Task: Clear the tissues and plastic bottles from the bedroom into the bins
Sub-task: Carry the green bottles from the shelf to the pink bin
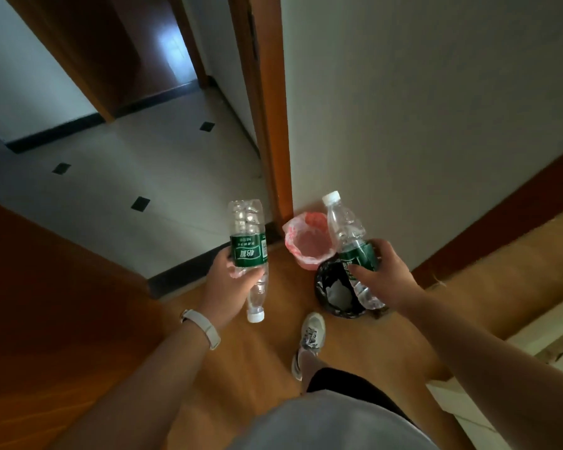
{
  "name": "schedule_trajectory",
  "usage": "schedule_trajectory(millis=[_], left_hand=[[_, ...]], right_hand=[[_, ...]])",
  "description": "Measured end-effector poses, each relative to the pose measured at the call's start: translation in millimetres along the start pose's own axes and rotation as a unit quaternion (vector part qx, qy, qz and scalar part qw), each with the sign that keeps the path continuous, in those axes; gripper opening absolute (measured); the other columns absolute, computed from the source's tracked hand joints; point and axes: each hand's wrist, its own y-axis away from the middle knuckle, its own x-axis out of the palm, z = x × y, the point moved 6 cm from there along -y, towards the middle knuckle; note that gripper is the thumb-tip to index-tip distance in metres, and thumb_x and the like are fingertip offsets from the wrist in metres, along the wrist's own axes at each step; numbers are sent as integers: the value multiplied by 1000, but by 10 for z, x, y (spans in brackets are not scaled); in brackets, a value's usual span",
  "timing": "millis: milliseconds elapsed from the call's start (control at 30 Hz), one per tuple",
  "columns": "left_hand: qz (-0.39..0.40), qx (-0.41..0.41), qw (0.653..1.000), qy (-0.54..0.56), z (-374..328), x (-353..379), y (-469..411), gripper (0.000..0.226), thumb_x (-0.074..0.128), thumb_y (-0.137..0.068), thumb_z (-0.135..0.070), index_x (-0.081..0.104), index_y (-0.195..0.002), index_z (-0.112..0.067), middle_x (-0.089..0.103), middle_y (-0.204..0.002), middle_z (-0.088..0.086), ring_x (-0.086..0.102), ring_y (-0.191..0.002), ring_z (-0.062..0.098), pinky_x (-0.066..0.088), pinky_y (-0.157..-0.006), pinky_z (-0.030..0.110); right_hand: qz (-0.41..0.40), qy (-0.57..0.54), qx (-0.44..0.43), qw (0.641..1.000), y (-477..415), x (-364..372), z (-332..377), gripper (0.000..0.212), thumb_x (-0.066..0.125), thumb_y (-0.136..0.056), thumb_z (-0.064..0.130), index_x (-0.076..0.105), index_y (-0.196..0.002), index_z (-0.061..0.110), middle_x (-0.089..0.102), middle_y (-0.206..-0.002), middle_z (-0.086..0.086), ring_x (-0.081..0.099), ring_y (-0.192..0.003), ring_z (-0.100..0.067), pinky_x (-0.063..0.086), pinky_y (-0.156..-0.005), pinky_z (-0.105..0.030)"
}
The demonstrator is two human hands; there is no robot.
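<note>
Head view, left fingers [231, 271] clasping ribbed clear bottle [248, 245], right fingers [359, 271] gripping another bottle [351, 241] above crinkly-lined bins [309, 245]

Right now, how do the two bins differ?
The far bin has a pink liner; the near bin has a black one. The pink-lined bin looks empty; the black-lined bin holds something pale, maybe tissue. The right hand overlaps the black one only. Both stand by the wall.

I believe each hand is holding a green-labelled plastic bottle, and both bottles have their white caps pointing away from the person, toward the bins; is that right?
Not quite. Only the bottle in the right hand has its cap pointing away, toward the pink-lined bin and black-lined bin. The bottle in the left hand is turned the other way, cap toward the person. The head view shows this; the rest stands.
</note>
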Motion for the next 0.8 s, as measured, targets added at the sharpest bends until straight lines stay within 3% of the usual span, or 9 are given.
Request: schedule_trajectory(millis=[167,300,433,633,800], left_hand=[[24,-55,997,-52,-138,46,-736,53,78,-79,-21,48,-121,-35,64,-106,-15,63,-97,3,51,-78,26],[49,-64,992,-95,-306,265,-1239,52,79,-78,-26,51,-122,-30,65,-107,-13,64,-96,3,51,-78,25],[65,-53,992,-91,-490,563,-1678,47,78,-78,-22,56,-119,-24,69,-102,-10,67,-93,5,51,-76,25],[110,-54,988,-90,-659,919,-2177,49,80,-77,-31,59,-119,-22,71,-105,-6,68,-96,11,53,-77,28],[128,-56,985,-99,-729,1015,-2452,48,79,-79,-24,54,-120,-26,65,-104,-13,63,-96,4,49,-73,22]], right_hand=[[17,-22,22,999,-899,71,204,67,73,-74,42,43,-132,27,61,-111,3,62,-91,-17,52,-79,-34],[28,-52,7,998,-1380,57,436,66,74,-76,39,41,-133,32,56,-110,10,56,-93,-13,40,-75,-21],[25,-54,11,998,-1743,-41,522,68,76,-75,40,42,-133,29,51,-113,13,52,-93,-9,32,-60,-4],[7,-53,65,996,-1964,-84,299,72,73,-72,51,40,-133,28,57,-106,11,59,-91,-11,35,-58,-10],[-10,-62,98,993,-2096,5,169,69,73,-74,47,41,-132,28,59,-105,11,60,-88,-9,41,-62,-17]])
